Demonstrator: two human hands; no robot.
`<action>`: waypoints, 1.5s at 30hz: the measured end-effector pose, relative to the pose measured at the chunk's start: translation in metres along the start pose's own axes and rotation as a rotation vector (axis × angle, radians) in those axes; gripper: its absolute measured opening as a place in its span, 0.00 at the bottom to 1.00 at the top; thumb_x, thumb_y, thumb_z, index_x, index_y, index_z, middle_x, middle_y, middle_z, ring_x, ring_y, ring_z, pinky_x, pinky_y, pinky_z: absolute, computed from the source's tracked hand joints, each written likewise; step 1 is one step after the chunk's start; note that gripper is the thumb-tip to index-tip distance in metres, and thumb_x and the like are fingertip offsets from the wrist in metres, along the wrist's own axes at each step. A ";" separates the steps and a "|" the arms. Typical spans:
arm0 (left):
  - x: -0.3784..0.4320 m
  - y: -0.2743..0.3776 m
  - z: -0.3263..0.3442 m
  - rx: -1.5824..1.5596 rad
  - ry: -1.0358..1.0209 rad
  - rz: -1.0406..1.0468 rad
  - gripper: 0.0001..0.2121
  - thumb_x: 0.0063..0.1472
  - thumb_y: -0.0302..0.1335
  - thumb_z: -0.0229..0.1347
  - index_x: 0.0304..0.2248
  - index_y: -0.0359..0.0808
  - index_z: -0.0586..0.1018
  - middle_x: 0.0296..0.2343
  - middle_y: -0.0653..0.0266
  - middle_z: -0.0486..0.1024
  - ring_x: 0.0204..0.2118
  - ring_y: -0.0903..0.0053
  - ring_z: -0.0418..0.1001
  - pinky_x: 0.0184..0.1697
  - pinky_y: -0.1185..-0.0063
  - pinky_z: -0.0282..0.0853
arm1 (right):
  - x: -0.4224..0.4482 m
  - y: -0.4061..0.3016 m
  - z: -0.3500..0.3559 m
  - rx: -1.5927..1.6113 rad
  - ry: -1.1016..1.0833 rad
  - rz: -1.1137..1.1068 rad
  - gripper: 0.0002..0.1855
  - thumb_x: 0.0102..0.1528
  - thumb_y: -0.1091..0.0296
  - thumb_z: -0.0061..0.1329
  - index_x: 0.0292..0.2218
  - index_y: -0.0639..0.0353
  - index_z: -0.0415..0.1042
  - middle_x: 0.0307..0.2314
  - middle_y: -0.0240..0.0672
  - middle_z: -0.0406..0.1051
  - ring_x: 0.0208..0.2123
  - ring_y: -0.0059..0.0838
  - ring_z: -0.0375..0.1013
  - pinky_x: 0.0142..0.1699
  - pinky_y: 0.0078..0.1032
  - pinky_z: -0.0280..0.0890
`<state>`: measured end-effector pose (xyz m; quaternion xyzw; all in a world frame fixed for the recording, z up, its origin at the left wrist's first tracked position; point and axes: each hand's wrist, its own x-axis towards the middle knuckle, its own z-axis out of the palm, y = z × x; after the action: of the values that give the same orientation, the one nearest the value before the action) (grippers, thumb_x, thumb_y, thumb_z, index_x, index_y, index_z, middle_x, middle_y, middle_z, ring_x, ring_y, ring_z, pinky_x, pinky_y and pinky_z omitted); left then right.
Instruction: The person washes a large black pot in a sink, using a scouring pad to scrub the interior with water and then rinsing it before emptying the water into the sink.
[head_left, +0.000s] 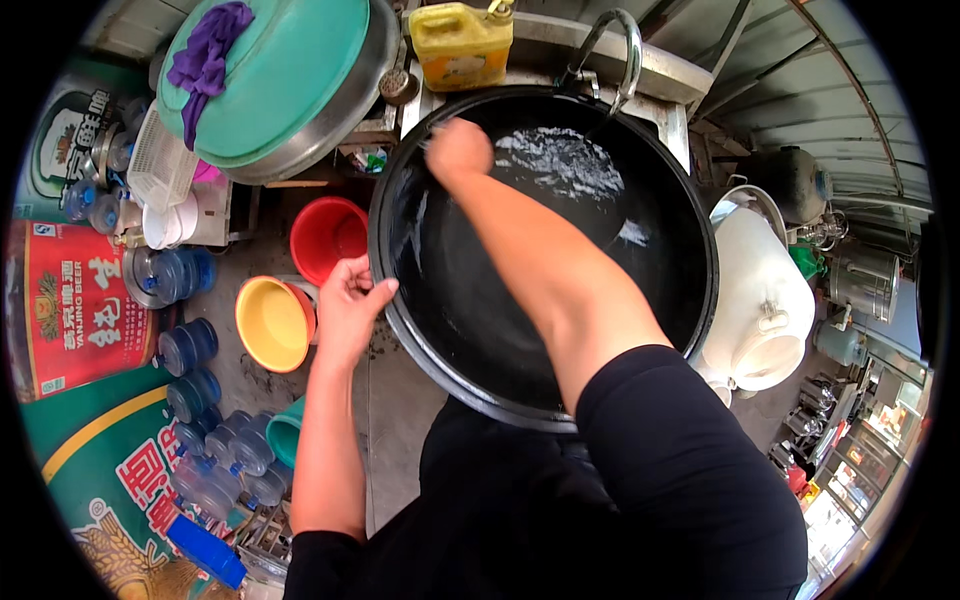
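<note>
A large round black basin lies before me, with white suds or wet streaks on its far inner side and left wall. My left hand grips the basin's left rim, thumb on top and fingers curled at the outer side. Blurred by motion, my right hand is against the inner wall at the far left of the basin. Its fingers look curled; whether a scrubber or cloth is in it cannot be told. A curved metal faucet reaches over the basin's far edge.
Beyond the basin stands a yellow jug. A green lid bearing a purple cloth covers a big metal pot. Red and yellow buckets stand left, near several water bottles. A white plastic drum lies right.
</note>
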<state>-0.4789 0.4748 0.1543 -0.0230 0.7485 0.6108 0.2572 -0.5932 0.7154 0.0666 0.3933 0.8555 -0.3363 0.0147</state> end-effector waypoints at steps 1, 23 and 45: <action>-0.004 -0.003 -0.003 -0.041 0.044 -0.007 0.19 0.54 0.14 0.64 0.46 0.28 0.76 0.35 0.66 0.77 0.37 0.85 0.72 0.42 0.84 0.70 | 0.004 0.020 -0.007 -0.089 -0.044 -0.040 0.12 0.57 0.60 0.53 0.37 0.55 0.82 0.39 0.43 0.80 0.44 0.46 0.79 0.49 0.40 0.74; -0.005 0.006 0.008 0.038 0.104 -0.032 0.15 0.55 0.14 0.60 0.43 0.28 0.77 0.35 0.65 0.78 0.36 0.83 0.74 0.42 0.81 0.71 | -0.010 0.032 0.003 0.012 -0.076 -0.986 0.27 0.48 0.73 0.52 0.52 0.61 0.71 0.44 0.45 0.68 0.46 0.50 0.68 0.53 0.41 0.67; -0.002 0.001 0.008 0.023 0.123 -0.001 0.15 0.54 0.13 0.61 0.41 0.28 0.76 0.32 0.65 0.76 0.35 0.82 0.73 0.42 0.81 0.71 | 0.080 0.098 0.001 0.446 0.341 -0.137 0.26 0.51 0.69 0.60 0.51 0.61 0.72 0.46 0.49 0.73 0.50 0.49 0.72 0.58 0.37 0.65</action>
<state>-0.4746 0.4816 0.1552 -0.0580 0.7698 0.5995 0.2113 -0.5815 0.8139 -0.0126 0.3789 0.7752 -0.4453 -0.2392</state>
